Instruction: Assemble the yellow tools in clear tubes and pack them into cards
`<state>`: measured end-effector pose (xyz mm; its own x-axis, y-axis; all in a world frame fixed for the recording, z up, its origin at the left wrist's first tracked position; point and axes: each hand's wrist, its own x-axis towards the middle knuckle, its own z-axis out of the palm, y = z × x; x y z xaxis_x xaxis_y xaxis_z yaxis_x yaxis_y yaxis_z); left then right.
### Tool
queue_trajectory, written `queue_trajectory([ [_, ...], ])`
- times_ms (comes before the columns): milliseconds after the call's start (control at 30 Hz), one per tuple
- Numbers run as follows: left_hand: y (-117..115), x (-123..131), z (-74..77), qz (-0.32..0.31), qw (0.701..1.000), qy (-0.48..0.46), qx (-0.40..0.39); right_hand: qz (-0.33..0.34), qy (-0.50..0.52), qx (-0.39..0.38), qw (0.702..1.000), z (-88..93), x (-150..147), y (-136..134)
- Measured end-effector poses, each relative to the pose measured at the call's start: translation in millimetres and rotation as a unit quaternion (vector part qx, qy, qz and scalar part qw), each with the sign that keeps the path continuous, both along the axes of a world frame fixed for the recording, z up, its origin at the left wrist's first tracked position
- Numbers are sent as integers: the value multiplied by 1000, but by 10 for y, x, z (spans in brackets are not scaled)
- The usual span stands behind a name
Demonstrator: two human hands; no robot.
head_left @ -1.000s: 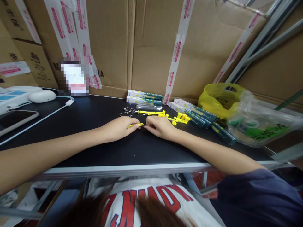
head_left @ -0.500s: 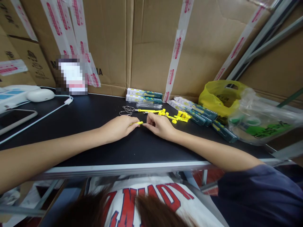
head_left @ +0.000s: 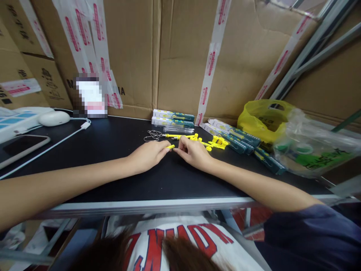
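Fingers of the left hand were pinched around a thin yellow stick, holding it low over the middle of the black table. The right hand met it from the other side, thumb and forefinger closed together at the stick's free end. Whether they gripped the stick itself or some tiny piece against it was too small to tell.

Cardboard boxes with red-and-white tape stood as a wall along the table's back edge. On the table's right end slumped a clear plastic bag, with a yellow bag just behind it. A phone and a white cable lay on the table's left end. Green packets were stacked at the table's back, more of them fanning toward the right end. Just beyond the hands, near the table's middle, lay loose yellow parts and a few wire loops.

Work this fine would likely go best with both wrists resting on the table, as they appeared to, so only the fingertips moved. The left pinch seemed well placed close to the stick's end, which should keep so slim a piece from bending. Light, even pressure from the right fingertips, in line with the stick, looked the safer way; a sideways push could flick it out of the pinch.
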<state>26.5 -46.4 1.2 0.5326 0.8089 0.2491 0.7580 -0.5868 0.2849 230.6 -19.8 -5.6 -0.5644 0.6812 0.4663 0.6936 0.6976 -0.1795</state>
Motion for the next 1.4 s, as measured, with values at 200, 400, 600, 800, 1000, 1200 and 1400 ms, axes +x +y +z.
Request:
queue_trajectory([
  [200, 222, 134, 29, -21, 1000, 4, 9, -35, -95, 94, 990, 101, 120, 81],
  [400, 252, 97, -35, -20, 1000, 7, 6, -3, -172, 152, 973, 69, 187, 110],
  [600, 217, 45, -3, -35, 999, -22, -20, 1, -169, 136, 976, 14, 180, 159],
  [800, 241, 42, -11, -25, 999, -20, -23, 51, -193, 185, 962, 25, 183, 163],
  [1000, 223, 26, -7, -37, 999, -16, -24, 24, -143, 131, 981, -8, 151, 141],
  [1200, 161, 45, 23, -32, 999, -11, -30, 23, -87, 93, 992, -22, 122, 115],
  [1400, 147, 51, 16, -35, 997, -32, -53, 54, -95, 60, 992, 106, 194, 160],
])
